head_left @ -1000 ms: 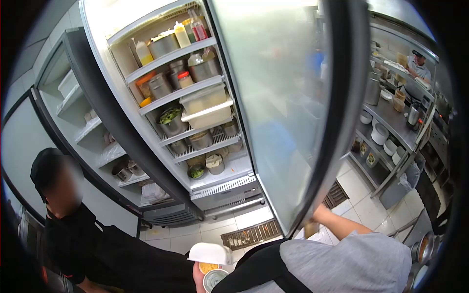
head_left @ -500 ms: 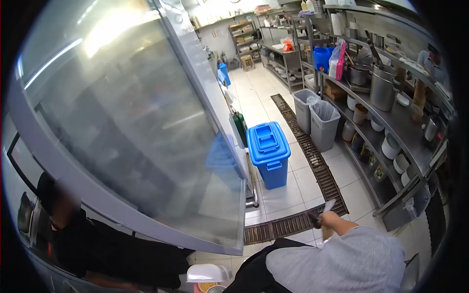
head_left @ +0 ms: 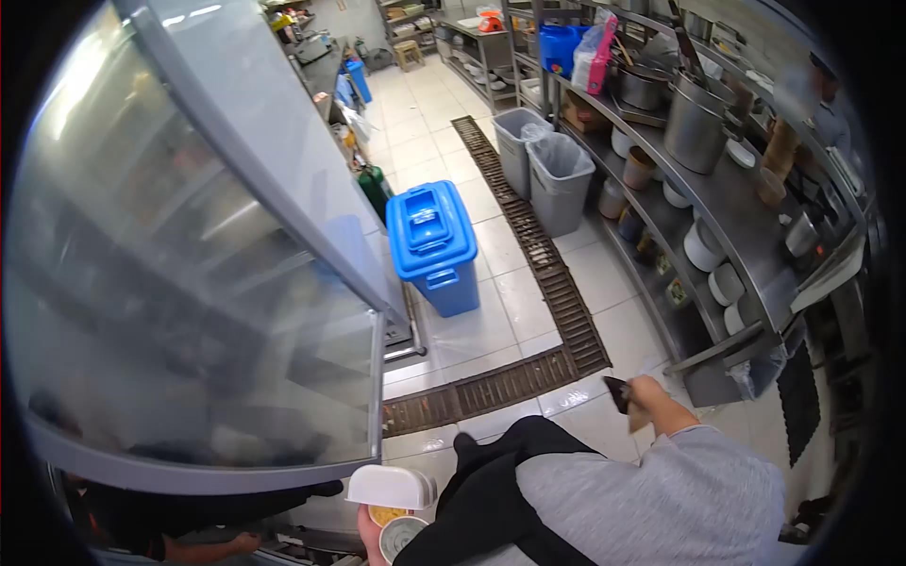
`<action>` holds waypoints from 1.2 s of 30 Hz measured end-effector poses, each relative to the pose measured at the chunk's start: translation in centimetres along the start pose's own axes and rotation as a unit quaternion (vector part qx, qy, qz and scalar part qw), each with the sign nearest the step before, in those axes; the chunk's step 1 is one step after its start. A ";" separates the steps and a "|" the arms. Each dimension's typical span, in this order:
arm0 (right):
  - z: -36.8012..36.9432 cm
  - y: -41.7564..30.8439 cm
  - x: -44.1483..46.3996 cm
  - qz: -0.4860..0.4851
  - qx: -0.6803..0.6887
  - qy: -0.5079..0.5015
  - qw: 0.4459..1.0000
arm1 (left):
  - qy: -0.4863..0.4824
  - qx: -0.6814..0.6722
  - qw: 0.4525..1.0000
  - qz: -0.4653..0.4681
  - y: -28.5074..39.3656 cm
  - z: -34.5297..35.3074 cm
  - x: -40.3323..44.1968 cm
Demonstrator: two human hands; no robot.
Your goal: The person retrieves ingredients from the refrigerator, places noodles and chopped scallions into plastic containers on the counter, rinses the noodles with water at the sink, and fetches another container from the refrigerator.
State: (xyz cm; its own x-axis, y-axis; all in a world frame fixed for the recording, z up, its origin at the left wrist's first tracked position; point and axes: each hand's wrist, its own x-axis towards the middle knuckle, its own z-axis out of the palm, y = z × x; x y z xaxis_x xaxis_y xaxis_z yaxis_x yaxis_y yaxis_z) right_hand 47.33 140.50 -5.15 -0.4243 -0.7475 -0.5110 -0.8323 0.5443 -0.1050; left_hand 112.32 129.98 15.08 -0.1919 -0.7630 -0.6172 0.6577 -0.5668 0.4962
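The left hand (head_left: 367, 536) grips a round tub of yellow food (head_left: 385, 515) below a white rectangular container (head_left: 385, 488); the right hand (head_left: 649, 391), at its two o'clock, clutches a dark flat object (head_left: 617, 392).

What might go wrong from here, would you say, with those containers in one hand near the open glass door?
The white container and round tub, crowded at the left hand, might tip and spill. The glass door is close enough that a knock seems possible. The shiny floor tiles may be slippery.
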 end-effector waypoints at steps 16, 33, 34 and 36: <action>-10.5 -1.7 12.4 -0.014 0.075 0.014 0.997 | -0.111 0.080 0.959 -0.249 -3.5 27.6 35.0; -20.4 15.0 34.5 0.017 0.030 -0.218 0.975 | -0.116 0.100 0.964 -0.217 -3.8 62.8 57.0; -22.5 14.5 38.0 0.006 0.032 -0.198 0.980 | -0.115 0.104 0.965 -0.210 -3.8 64.0 58.3; -27.5 12.4 45.6 0.004 0.050 -0.127 0.991 | -0.129 0.106 0.966 -0.199 -3.5 66.0 61.4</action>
State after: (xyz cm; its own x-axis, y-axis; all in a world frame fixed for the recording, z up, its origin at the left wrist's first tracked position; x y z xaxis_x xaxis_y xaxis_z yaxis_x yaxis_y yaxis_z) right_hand 7.87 102.71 -6.24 -0.3162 -0.6302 -0.7091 -0.7851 0.5934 -0.1774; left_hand 50.18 64.65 15.74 -0.5917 -0.5073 -0.6266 0.3346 -0.8616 0.3816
